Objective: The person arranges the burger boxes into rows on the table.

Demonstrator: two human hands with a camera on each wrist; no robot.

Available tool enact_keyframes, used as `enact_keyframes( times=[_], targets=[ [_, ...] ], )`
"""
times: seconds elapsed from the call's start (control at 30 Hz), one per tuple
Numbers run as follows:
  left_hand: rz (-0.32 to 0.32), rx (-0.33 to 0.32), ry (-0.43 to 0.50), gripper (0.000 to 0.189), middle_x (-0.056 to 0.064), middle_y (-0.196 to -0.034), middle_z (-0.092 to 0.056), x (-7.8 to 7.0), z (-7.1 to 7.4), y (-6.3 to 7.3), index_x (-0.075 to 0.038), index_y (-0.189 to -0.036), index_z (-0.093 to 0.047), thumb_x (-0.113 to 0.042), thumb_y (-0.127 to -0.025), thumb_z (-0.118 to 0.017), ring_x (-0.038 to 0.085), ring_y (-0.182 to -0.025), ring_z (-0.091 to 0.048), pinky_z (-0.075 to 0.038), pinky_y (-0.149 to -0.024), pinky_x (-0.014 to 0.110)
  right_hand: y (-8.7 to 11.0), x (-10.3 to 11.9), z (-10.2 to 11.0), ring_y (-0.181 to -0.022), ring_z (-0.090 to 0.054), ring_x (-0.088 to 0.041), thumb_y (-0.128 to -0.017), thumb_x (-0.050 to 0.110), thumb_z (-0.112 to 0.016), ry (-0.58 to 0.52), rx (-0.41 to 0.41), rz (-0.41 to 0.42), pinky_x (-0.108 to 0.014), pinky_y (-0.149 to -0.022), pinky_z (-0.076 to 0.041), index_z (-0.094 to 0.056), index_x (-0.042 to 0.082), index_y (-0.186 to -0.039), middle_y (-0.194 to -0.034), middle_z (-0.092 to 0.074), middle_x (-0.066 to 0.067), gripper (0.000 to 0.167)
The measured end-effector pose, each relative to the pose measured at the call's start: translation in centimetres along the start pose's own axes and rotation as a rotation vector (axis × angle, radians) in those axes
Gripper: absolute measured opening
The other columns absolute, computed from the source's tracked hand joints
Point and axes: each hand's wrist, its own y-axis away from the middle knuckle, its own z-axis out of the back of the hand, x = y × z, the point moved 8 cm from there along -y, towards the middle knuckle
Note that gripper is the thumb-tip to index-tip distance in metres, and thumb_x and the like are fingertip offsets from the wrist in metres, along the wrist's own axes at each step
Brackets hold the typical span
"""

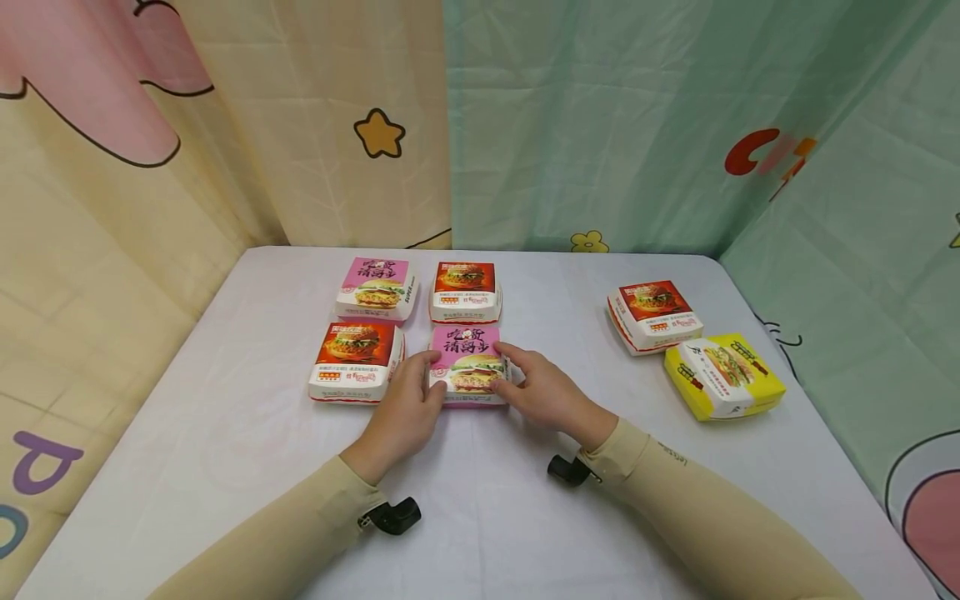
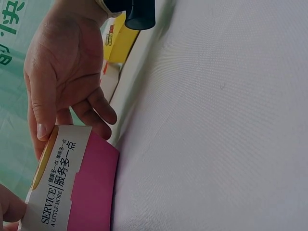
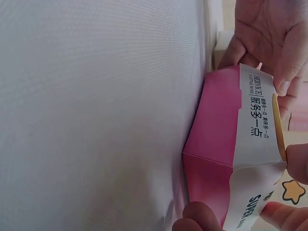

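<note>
A pink and white burger box [image 1: 468,362] sits on the table between my two hands. My left hand [image 1: 405,408] grips its left side, thumb at the near corner and a finger along the top edge. From the other side my right hand [image 1: 551,392] holds the box, with thumb and index finger at the top edge. In the right wrist view, the box's pink lower side [image 3: 214,115] rests on the cloth, and right-hand fingers [image 3: 199,219] touch its side wall. Only fingertips of the left hand [image 2: 9,207] show in the left wrist view.
Touching or close to the held box are a red burger box [image 1: 465,292] behind it and another red box [image 1: 356,362] at its left. A second pink box [image 1: 377,287] stands at the back left. On the right lie a red box [image 1: 655,317] and a yellow box [image 1: 725,377].
</note>
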Motion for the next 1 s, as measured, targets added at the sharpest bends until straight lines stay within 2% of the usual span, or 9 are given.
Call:
enact_keyframes(
  times=[0.1, 0.4, 0.67, 0.87, 1.0],
  targets=[
    [0.001, -0.001, -0.002, 0.050, 0.017, -0.159, -0.043, -0.01, -0.03, 0.01, -0.005, -0.154, -0.042, -0.020, -0.108, -0.054, 0.033, -0.154, -0.035, -0.028, -0.129, 0.054, 0.04, -0.13, 0.03, -0.096, -0.060, -0.021, -0.102, 0.030, -0.069, 0.003, -0.003, -0.013, -0.039, -0.086, -0.056, -0.042, 0.018, -0.162, -0.157, -0.052, -0.019, 0.067],
    [0.002, 0.000, -0.008, 0.051, 0.017, -0.158, -0.042, -0.12, -0.09, 0.09, -0.005, -0.154, -0.042, -0.020, -0.108, -0.056, 0.033, -0.153, -0.036, -0.030, -0.128, 0.055, 0.04, -0.23, 0.01, -0.091, -0.062, -0.018, -0.103, 0.031, -0.068, -0.005, 0.004, -0.014, -0.037, -0.084, -0.056, -0.040, 0.018, -0.164, -0.160, -0.050, -0.017, 0.068],
    [-0.014, -0.003, -0.009, 0.049, 0.017, -0.156, -0.042, -0.36, -0.05, 0.28, -0.004, -0.152, -0.042, -0.019, -0.108, -0.056, 0.031, -0.144, -0.041, -0.035, -0.125, 0.054, 0.23, -0.17, 0.06, -0.109, -0.063, -0.023, -0.103, 0.032, -0.068, -0.005, -0.001, -0.018, -0.049, -0.102, -0.056, -0.038, 0.018, -0.164, -0.162, -0.047, -0.019, 0.070],
    [-0.018, 0.000, -0.004, 0.049, 0.016, -0.155, -0.042, -0.46, -0.08, 0.40, -0.004, -0.152, -0.042, -0.019, -0.107, -0.057, 0.030, -0.132, -0.043, -0.040, -0.118, 0.052, 0.25, -0.14, 0.08, -0.116, -0.063, -0.025, -0.103, 0.032, -0.068, -0.005, -0.001, -0.011, -0.051, -0.105, -0.055, -0.038, 0.016, -0.164, -0.163, -0.046, -0.018, 0.070],
    [-0.017, 0.004, -0.003, 0.050, 0.016, -0.156, -0.042, -0.50, -0.09, 0.44, -0.004, -0.152, -0.042, -0.019, -0.107, -0.057, 0.030, -0.134, -0.043, -0.039, -0.120, 0.053, 0.25, -0.08, 0.09, -0.118, -0.062, -0.026, -0.103, 0.031, -0.068, -0.010, -0.001, -0.002, -0.051, -0.107, -0.054, -0.038, 0.015, -0.164, -0.163, -0.046, -0.018, 0.070]
  ],
)
